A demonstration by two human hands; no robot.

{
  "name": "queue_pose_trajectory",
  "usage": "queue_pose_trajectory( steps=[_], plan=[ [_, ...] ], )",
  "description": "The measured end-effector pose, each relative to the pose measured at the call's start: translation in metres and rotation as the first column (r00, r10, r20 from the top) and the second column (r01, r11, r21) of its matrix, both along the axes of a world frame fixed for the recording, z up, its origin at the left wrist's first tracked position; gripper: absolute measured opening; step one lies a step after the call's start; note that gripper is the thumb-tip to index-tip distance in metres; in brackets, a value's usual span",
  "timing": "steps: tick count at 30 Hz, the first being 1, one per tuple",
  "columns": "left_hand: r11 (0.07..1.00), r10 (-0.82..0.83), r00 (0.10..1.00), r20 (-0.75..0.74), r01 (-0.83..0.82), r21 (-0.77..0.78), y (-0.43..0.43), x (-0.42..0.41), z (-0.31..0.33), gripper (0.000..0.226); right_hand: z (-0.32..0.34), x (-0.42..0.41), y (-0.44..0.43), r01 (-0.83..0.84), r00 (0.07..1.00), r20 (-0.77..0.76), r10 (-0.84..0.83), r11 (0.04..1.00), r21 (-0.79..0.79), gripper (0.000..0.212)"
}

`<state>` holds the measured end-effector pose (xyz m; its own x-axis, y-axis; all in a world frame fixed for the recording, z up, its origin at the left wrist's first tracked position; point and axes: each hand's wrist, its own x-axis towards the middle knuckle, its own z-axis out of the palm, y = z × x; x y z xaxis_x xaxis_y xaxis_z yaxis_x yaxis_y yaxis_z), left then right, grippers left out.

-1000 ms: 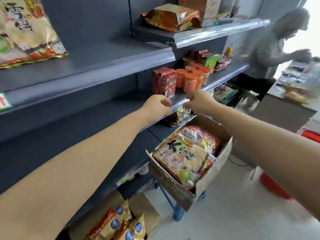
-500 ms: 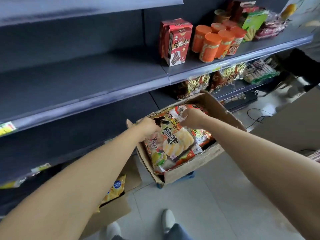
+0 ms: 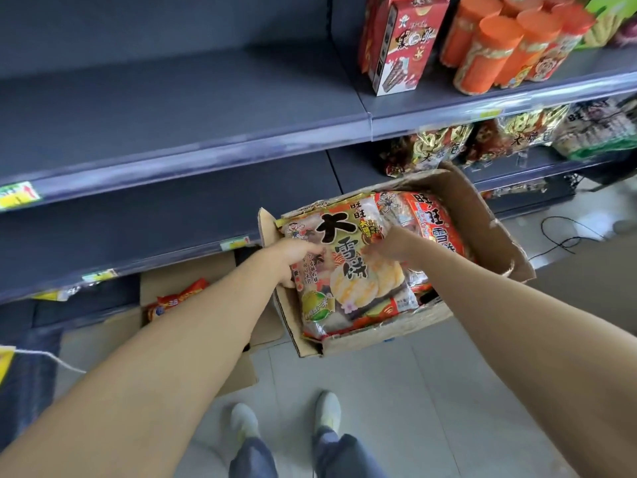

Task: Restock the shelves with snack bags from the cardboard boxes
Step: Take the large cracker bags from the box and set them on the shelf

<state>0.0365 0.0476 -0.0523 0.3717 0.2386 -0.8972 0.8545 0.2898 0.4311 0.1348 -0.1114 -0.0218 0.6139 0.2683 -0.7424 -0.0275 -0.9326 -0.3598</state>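
An open cardboard box point(image 3: 482, 215) stands beside the shelving and holds large rice-cracker snack bags. The top snack bag point(image 3: 348, 270) is yellow and orange with big black characters. My left hand point(image 3: 293, 257) grips its left edge, thumb tucked down the side. My right hand point(image 3: 389, 246) pinches the bag near its middle right. A red snack bag point(image 3: 427, 219) lies under it on the right. The grey middle shelf point(image 3: 172, 112) on the left is bare.
Red boxes point(image 3: 400, 39) and orange canisters point(image 3: 496, 46) stand on the shelf at the upper right. Gold snack bags point(image 3: 437, 146) fill the shelf below them. A second cardboard box point(image 3: 179, 291) with a red bag sits low left. My shoes point(image 3: 327, 408) are on the tiled floor.
My hands dropped from the shelf edge into the box and took hold of the top snack bag. The view tilted down toward the box and floor.
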Motion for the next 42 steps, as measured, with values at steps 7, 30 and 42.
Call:
queue_pose_trajectory(
  steps=[7,30,42],
  plan=[
    [0.995,-0.062,0.998,0.033,0.059,0.078,-0.004,-0.001,0.015,0.028,0.016,-0.003,-0.002,0.182,0.972,-0.162,-0.17,0.981,0.063,0.068],
    [0.927,-0.221,0.761,0.61,-0.029,0.373,0.031,-0.02,0.167,0.037,0.131,-0.059,0.019,0.679,0.706,-0.333,-0.625,0.464,0.57,0.077],
    [0.769,-0.317,0.377,0.87,-0.435,0.468,0.146,-0.049,0.332,0.038,0.284,-0.074,0.15,0.251,0.699,0.072,-0.712,0.338,0.907,0.081]
  ],
)
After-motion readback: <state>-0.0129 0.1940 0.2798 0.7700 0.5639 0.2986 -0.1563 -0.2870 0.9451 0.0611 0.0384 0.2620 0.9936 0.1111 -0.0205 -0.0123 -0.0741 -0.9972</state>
